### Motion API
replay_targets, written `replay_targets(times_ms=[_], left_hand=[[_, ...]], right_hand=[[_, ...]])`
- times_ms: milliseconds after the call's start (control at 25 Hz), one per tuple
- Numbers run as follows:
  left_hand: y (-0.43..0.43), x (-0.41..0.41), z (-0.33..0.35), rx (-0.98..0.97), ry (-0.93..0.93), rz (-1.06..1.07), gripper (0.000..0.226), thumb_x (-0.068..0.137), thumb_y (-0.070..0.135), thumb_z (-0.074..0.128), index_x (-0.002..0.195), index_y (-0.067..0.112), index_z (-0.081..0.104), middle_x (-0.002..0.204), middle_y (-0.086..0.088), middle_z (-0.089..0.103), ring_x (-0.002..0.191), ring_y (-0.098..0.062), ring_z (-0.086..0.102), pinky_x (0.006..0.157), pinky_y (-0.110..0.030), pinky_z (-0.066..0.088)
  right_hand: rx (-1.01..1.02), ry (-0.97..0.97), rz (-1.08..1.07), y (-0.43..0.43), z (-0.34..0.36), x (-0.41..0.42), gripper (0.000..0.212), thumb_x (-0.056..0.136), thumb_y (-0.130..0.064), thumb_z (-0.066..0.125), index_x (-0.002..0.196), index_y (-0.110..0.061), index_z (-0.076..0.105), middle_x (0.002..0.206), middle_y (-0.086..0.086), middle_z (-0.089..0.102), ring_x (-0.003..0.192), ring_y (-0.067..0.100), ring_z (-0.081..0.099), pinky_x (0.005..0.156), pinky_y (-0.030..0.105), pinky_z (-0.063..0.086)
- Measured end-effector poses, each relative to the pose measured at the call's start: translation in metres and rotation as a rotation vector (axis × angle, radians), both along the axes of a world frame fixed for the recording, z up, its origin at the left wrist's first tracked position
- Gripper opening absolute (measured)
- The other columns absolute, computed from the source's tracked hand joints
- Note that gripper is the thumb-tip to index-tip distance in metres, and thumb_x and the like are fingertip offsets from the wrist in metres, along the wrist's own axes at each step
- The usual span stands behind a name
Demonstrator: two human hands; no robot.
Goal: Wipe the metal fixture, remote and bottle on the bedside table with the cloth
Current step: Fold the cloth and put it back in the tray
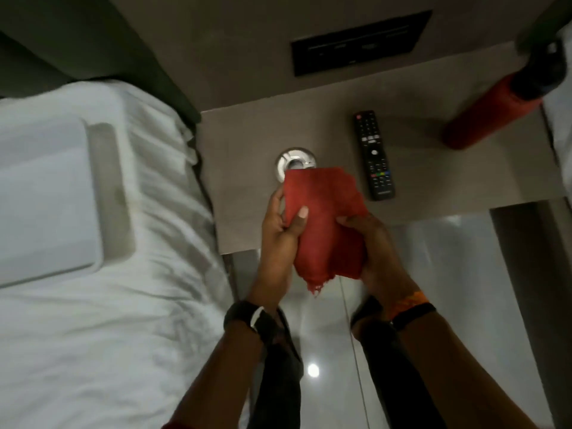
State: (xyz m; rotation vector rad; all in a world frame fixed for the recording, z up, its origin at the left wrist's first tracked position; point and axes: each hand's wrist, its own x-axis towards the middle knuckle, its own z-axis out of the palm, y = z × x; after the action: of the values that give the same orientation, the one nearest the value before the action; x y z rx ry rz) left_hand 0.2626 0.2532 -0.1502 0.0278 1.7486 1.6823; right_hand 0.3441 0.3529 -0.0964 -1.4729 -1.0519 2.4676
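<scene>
Both hands hold a red cloth (323,218) over the front edge of the brown bedside table (247,137). My left hand (278,224) grips its left side with the thumb on top; my right hand (371,243) grips its right side. The cloth's upper edge covers part of the round metal fixture (289,161) set in the table top. A black remote (373,154) lies flat to the right of the fixture. A red bottle with a dark cap (501,109) stands at the far right of the table.
A bed with white sheets (108,305) and a pillow (46,199) lies against the table's left side. A black switch panel (360,41) is on the wall behind. Glossy floor (433,274) shows below, and another white edge (560,119) at far right.
</scene>
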Motion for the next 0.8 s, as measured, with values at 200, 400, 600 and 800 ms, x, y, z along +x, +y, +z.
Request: replay_targets(times_ms=[200,400,600,800], left_hand=[[-0.124,-0.089,0.066,0.004,0.221,0.042,0.068,0.096,0.016,0.061,0.152,0.034,0.029,0.155,-0.001,0.042,0.136,-0.025,0.053,0.106,-0.054,0.051],[-0.223,-0.169,0.118,-0.013,0.352,0.104,0.057,0.092,0.029,0.066,0.144,0.036,0.043,0.15,0.007,0.046,0.132,-0.021,0.054,0.102,-0.049,0.056],[-0.274,-0.239,0.114,-0.152,0.46,0.127,0.061,0.087,0.027,0.074,0.141,0.035,0.046,0.145,0.009,0.05,0.128,-0.014,0.055,0.103,-0.043,0.055],[-0.267,-0.238,0.073,-0.532,0.499,-0.195,0.079,0.096,0.021,0.066,0.157,0.021,0.017,0.158,-0.015,0.034,0.139,-0.035,0.044,0.115,-0.05,0.041]], right_hand=[[0.154,0.115,0.121,-0.089,0.003,-0.09,0.036,0.085,-0.003,0.068,0.121,-0.004,0.066,0.116,0.014,0.075,0.107,0.031,0.072,0.09,0.042,0.06],[0.123,0.341,0.282,-0.166,0.046,-0.187,0.045,0.087,-0.004,0.068,0.131,-0.005,0.059,0.13,0.019,0.068,0.121,0.037,0.065,0.106,0.051,0.053],[0.548,0.14,0.509,-0.206,0.063,-0.25,0.05,0.091,-0.021,0.072,0.136,-0.012,0.054,0.118,0.012,0.073,0.11,0.029,0.069,0.101,0.049,0.055],[1.728,-0.255,1.047,-0.228,0.046,-0.265,0.052,0.09,-0.028,0.064,0.138,-0.017,0.048,0.125,0.013,0.061,0.124,0.035,0.049,0.091,0.045,0.05]])
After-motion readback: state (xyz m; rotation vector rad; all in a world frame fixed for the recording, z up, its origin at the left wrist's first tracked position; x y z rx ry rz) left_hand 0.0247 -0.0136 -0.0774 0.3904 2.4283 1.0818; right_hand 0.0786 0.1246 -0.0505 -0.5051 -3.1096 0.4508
